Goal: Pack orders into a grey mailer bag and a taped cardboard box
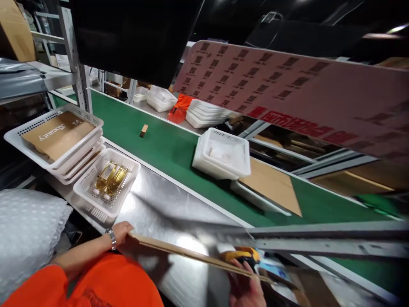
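A flat piece of cardboard (187, 252), seen nearly edge-on, spans the front of the metal worktop (153, 204). My left hand (121, 233), with a metal watch at the wrist, is closed round its left end. Toward the other end, my right hand (246, 288) grips the cardboard from below, fingers over its edge. Just beyond the right fingers lies a yellow-and-black tool (244, 254), blurred. Up from my left hand, a white basket (81, 187) contains gold-coloured packages (108, 175).
White trays with printed cardboard (60, 132) are stacked at left. Bubble wrap (28, 238) bulges nearby. A green conveyor belt (128, 117) carries a small box (143, 130), stacked baskets (198, 157) and a cardboard sheet (271, 183). A metal rail (319, 243) and pink code sheet (255, 85) stand right.
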A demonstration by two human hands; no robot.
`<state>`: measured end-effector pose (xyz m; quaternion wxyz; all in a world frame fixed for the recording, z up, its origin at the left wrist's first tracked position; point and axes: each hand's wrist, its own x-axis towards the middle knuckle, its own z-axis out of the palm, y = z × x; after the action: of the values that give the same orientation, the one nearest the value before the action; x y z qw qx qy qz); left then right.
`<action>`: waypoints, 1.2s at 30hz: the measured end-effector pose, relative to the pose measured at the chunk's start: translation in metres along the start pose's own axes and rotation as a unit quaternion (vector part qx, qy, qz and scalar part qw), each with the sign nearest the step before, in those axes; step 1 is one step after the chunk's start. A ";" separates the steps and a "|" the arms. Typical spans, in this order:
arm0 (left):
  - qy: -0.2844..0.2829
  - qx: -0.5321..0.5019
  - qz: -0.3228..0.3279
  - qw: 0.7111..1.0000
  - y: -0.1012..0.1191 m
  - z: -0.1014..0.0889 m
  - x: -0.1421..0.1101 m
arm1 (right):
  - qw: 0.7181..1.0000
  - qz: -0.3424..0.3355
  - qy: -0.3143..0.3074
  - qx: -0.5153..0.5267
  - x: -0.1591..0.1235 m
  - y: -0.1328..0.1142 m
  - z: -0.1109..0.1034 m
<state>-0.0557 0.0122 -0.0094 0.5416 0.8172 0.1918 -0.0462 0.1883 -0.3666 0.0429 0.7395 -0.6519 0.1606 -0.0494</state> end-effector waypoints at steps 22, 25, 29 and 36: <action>0.227 -0.138 0.053 0.963 0.197 -0.019 0.043 | 0.990 0.005 -0.141 0.028 -0.064 -0.069 -0.014; 0.215 -0.129 0.100 0.963 0.213 -0.007 0.061 | 0.958 0.007 -0.285 0.009 -0.082 -0.085 -0.014; 0.111 -0.042 0.149 0.982 0.215 -0.001 0.072 | 0.953 0.015 -0.300 0.028 -0.076 -0.077 -0.015; -0.095 0.207 0.242 0.943 0.206 -0.027 0.055 | 0.983 -0.009 -0.171 -0.072 -0.045 -0.028 0.013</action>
<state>0.0667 -0.0185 0.1649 0.3711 0.9249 -0.0777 -0.0301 0.1537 -0.3460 0.0794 0.7066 -0.7037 0.0295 0.0678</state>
